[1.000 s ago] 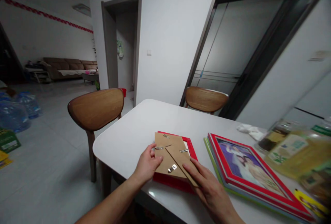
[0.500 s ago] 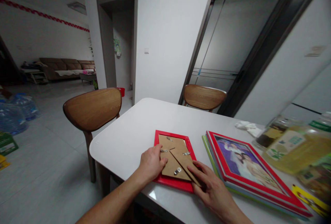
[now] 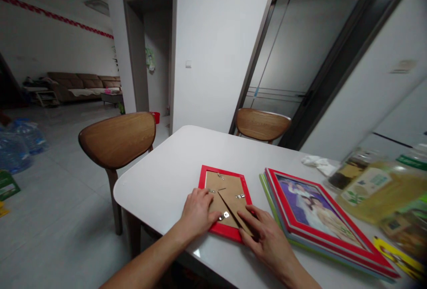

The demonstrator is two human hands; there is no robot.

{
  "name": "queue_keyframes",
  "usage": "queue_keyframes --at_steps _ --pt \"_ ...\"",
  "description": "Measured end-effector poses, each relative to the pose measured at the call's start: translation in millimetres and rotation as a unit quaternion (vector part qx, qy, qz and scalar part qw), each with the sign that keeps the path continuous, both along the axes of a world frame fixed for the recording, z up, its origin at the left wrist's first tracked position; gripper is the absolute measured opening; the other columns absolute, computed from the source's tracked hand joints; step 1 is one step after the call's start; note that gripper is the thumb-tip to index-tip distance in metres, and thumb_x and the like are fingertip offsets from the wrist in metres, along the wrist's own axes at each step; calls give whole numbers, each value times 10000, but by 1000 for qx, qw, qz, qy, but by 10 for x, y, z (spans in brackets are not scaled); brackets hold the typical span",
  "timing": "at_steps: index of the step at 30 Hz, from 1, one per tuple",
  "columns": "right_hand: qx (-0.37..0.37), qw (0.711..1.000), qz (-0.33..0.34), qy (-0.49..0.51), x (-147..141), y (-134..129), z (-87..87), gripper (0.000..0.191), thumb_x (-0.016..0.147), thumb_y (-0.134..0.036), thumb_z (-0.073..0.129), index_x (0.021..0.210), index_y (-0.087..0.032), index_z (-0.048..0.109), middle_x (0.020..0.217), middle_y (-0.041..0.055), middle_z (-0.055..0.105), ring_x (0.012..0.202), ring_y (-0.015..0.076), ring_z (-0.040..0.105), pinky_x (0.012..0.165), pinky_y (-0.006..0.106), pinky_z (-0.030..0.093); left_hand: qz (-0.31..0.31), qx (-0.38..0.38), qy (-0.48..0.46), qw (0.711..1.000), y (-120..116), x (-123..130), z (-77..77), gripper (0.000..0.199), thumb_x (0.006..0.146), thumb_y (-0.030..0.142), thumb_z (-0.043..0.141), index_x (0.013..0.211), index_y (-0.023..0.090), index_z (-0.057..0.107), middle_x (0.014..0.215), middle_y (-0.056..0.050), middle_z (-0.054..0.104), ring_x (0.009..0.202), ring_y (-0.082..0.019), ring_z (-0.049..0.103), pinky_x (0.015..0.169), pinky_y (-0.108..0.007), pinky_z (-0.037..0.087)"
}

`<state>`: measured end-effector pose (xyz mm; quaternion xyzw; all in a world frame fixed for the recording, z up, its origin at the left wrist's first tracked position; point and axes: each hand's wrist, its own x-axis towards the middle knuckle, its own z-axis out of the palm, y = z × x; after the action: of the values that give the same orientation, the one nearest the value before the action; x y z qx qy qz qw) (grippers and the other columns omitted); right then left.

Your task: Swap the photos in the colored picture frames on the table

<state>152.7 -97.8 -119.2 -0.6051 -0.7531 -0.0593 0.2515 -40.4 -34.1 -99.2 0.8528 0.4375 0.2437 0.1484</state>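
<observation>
A small red picture frame (image 3: 247,187) lies face down on the white table, its brown backboard (image 3: 231,179) showing with small metal clips. My left hand (image 3: 198,212) grips the frame's left side, fingers over the edge and thumb at the lower metal clip (image 3: 226,214). On the other side, my right hand (image 3: 268,234) holds the lower end of the brown stand flap (image 3: 237,211) between thumb and fingers. A dark gap shows along the flap's left edge, so it is lifted slightly off the board. The right fingertips partly hide the frame's lower right corner.
Right of the frame is a stack of picture frames (image 3: 333,225), a photo in the top one. Beyond it stand a yellow oil bottle (image 3: 370,191), a jar (image 3: 347,173) and crumpled tissue (image 3: 319,163). Wooden chairs (image 3: 120,140) flank the table (image 3: 160,178).
My left thumb has moved down to the lower clip. The backboard's lower end now sits farther inside the red border, and the gap beside the flap looks wider.
</observation>
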Motion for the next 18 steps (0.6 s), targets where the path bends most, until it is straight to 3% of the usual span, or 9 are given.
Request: queue_keyframes --at_steps 3,10,15,18 --pt "9 1000 -1 -2 -40 51 1 324 694 -329 501 964 -192 615 1013 116 554 915 222 522 781 376 444 -36 6 -11 999 -21 -10 -59 390 632 382 639 945 164 555 1123 -84 497 1019 -247 424 877 -368 337" --pt "-16 999 29 11 -71 124 21 316 695 -321 499 959 -189 611 1019 107 550 923 216 511 781 361 438 -46 3 -2 999 -15 -51 -94 328 679 396 600 915 171 565 1159 -87 492 1085 -254 409 894 -391 311" --pt "-25 999 30 4 -73 97 47 328 701 -323 491 984 -193 596 1029 105 542 918 215 502 780 368 429 -73 6 -13 997 -61 -97 -105 196 717 340 577 834 183 578 1089 -73 553 1023 -225 475 917 -402 266" --pt "-31 999 31 -20 -119 95 76 304 711 -324 485 968 -205 598 1038 105 537 925 223 495 777 390 414 -89 -2 -22 996 -75 -132 -146 311 635 408 644 826 175 569 1110 -91 544 1060 -248 451 939 -425 233"
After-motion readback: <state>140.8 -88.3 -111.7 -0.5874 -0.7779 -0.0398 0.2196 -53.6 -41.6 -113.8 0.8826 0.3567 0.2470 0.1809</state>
